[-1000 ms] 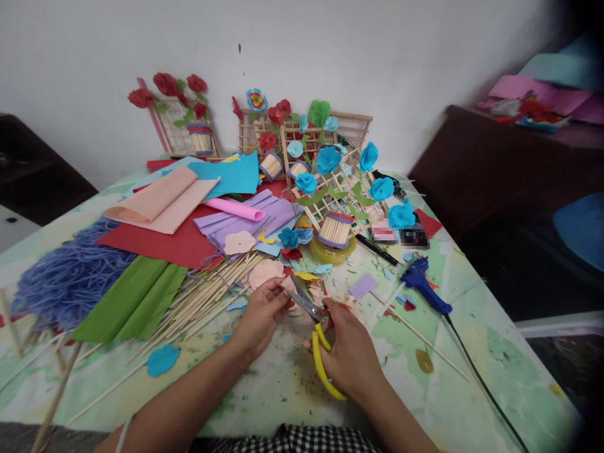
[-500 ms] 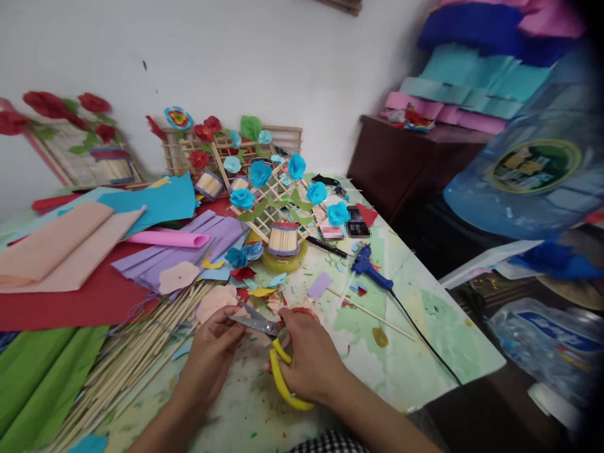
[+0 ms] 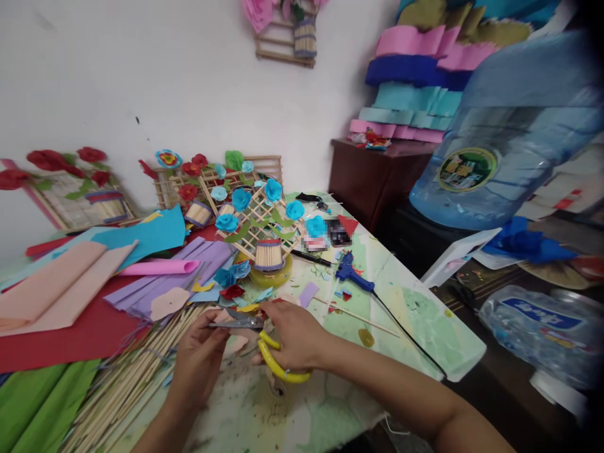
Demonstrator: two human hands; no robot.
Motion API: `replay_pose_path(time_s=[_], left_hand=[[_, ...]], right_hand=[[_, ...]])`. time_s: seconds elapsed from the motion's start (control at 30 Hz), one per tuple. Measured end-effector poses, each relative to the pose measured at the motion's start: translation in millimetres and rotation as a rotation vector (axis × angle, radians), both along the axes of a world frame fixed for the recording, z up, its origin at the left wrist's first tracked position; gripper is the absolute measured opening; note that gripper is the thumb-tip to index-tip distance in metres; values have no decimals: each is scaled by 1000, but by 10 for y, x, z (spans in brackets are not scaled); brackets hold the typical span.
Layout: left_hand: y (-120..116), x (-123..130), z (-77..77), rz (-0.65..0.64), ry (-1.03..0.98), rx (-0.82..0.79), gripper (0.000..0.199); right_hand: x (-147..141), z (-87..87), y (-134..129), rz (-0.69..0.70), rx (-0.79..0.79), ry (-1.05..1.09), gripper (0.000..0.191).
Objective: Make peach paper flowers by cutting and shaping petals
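Observation:
My right hand [image 3: 297, 336] grips yellow-handled scissors [image 3: 278, 371], their blades pointing left and lying almost together. My left hand [image 3: 201, 355] is closed in a pinch at the blade tips, on a peach paper piece [image 3: 221, 316] that the fingers partly cover. More peach paper [image 3: 237, 343] shows just below the blades. Beyond the hands stands a small bamboo trellis [image 3: 257, 217] with blue paper flowers and a little stick basket [image 3: 268, 254]. A cut peach petal shape [image 3: 170, 303] lies left of my left hand, on the sticks and purple paper.
Thin bamboo sticks [image 3: 127, 377] and folded purple paper [image 3: 189, 264] cover the left side, beside red [image 3: 70, 343] and green sheets [image 3: 47, 402]. A blue glue gun [image 3: 352, 275] with a black cord lies at right. A large water bottle [image 3: 495, 138] stands past the table's edge.
The scissor blades, spread apart before, have come nearly together at the left fingers. The camera view has shifted up and to the right. Both hands remain close together.

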State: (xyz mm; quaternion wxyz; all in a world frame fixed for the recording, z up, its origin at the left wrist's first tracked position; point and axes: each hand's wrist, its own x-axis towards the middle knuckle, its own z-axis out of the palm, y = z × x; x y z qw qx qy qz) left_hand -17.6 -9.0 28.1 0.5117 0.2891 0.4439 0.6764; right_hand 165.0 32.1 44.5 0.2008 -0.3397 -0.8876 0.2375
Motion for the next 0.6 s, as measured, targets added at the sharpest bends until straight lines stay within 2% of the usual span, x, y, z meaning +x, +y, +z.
replay_pose_path(time_s=[0.1,0.27,0.43,0.6], left_hand=[[37,15,59,-10,12,6,29],[77,131,85,-43,15,11,28],[53,267,10,-26,-2,8,30],[5,210,-67,-28,27,-9,31]], right_hand=[[-4,4,58,19,55,5,68],[31,-86,38,-44,68,29,60],[100,-188,19,-49,36,27,62],[105,-267,-3,-27,32,45,66]])
